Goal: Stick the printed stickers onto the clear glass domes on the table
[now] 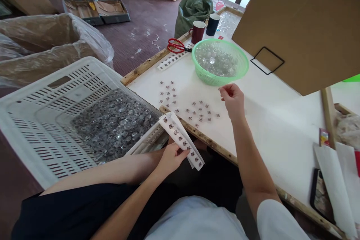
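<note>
Strips of white backing paper with small dark animal-face stickers (180,137) are gripped between the thumb and fingers of my left hand (172,158), over my lap at the table's near edge. My right hand (234,99) hovers above the white table with thumb and fingertips pinched; whatever it may hold is too small to make out. Just beyond it stands a green plastic basket (206,78) of clear shiny pieces (216,60). Left of that hand, two loose groups of small face-marked pieces (200,111) lie on the tabletop.
A white crate (33,131) at my left holds many clear pieces (115,123). Red-handled scissors (176,46), another sticker strip (173,61) and two mugs (198,32) occupy the table's far left. A large cardboard sheet (303,33) overhangs the right side; a phone (322,195) lies below.
</note>
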Demonstrator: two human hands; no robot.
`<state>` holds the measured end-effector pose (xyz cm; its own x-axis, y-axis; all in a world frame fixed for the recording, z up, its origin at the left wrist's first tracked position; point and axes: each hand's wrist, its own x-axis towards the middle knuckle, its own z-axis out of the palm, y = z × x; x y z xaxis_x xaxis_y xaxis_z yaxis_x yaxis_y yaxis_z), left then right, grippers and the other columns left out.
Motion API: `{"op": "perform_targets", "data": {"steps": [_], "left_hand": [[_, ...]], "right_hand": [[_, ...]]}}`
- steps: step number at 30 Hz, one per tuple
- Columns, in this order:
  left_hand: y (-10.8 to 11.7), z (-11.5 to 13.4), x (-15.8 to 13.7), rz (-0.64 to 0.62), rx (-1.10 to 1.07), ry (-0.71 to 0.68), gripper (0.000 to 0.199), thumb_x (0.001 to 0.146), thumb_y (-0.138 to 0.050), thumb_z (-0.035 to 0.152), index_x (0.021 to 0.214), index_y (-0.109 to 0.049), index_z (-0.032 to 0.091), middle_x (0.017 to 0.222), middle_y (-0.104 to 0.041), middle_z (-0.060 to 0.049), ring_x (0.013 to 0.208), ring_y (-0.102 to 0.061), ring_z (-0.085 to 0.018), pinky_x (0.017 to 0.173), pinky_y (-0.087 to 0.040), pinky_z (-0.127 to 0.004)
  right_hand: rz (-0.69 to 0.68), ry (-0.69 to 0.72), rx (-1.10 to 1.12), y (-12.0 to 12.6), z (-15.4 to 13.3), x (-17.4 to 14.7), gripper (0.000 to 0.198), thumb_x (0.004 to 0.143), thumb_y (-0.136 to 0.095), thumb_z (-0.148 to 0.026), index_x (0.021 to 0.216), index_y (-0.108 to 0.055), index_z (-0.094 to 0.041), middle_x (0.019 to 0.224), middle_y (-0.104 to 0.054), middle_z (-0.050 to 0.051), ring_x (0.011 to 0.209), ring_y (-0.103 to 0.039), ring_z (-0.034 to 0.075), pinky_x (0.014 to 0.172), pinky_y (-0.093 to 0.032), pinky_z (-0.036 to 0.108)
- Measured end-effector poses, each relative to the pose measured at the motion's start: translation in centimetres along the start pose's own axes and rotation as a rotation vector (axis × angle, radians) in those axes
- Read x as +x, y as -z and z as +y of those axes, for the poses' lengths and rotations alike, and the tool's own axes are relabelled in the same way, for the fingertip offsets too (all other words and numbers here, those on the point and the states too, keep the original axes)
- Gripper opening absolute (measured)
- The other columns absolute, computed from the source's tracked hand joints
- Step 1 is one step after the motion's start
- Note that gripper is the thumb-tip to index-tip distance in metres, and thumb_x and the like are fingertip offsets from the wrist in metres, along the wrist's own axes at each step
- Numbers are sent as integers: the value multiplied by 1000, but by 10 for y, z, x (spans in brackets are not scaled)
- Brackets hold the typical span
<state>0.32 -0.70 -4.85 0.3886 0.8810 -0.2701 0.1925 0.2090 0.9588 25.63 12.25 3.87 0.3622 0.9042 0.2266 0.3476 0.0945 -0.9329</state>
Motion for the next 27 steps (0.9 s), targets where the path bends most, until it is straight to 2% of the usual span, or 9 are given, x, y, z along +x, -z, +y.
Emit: {"op": "perform_targets", "data": {"steps": [4, 7, 13, 19, 24, 27], "left_hand": [[-1, -1, -1, 15, 70, 1, 19, 81, -64, 31, 84, -73, 14, 81, -75, -7, 73, -68, -23, 65, -53, -31], [-1, 0, -1, 24, 82, -7, 19, 80, -64, 30, 84, -73, 14, 81, -75, -8, 73, -68, -24, 66, -53, -32], [0, 5, -1, 29, 61, 4, 19, 80, -64, 30, 85, -73, 14, 85, -76, -9, 76, -70, -25, 68, -54, -33], [-1, 6, 0, 6, 59, 0, 19, 80, -64, 30, 85, -73, 14, 85, -76, -9, 78, -70, -25, 70, -54, -34], [-1, 3, 0, 13, 54, 12, 18, 80, -64, 29, 85, -73, 14, 85, -76, -8, 77, -69, -25, 70, -54, -34], [-1, 2, -2, 21, 63, 20, 19, 79, -65, 31, 86, -74, 15, 86, -76, -9, 79, -69, -26, 71, -54, -34]], "right_hand": [[-82, -287, -134, 20, 62, 31, 18, 70, -64, -35, 78, -61, -19, 69, -59, -2, 57, -52, 10, 54, -41, 24], [-106, -340, -176, 17, 83, 35, 23, 67, -64, -38, 78, -63, -18, 67, -60, -2, 56, -51, 11, 54, -40, 25], [-125, -328, -328, 10, 85, 41, 18, 64, -64, -34, 73, -68, -19, 69, -64, 1, 62, -54, 14, 58, -40, 27], [-137, -264, -531, 4, 79, 38, 13, 70, -61, -29, 77, -68, -20, 76, -68, 3, 72, -59, 18, 68, -43, 31], [-95, -160, -706, -8, 73, 31, 14, 76, -56, -24, 84, -67, -20, 96, -66, 9, 77, -59, 18, 76, -44, 33], [-75, -152, -691, -10, 74, 31, 27, 74, -59, -23, 100, -64, -20, 96, -66, 8, 81, -61, 19, 78, -45, 33]]}}
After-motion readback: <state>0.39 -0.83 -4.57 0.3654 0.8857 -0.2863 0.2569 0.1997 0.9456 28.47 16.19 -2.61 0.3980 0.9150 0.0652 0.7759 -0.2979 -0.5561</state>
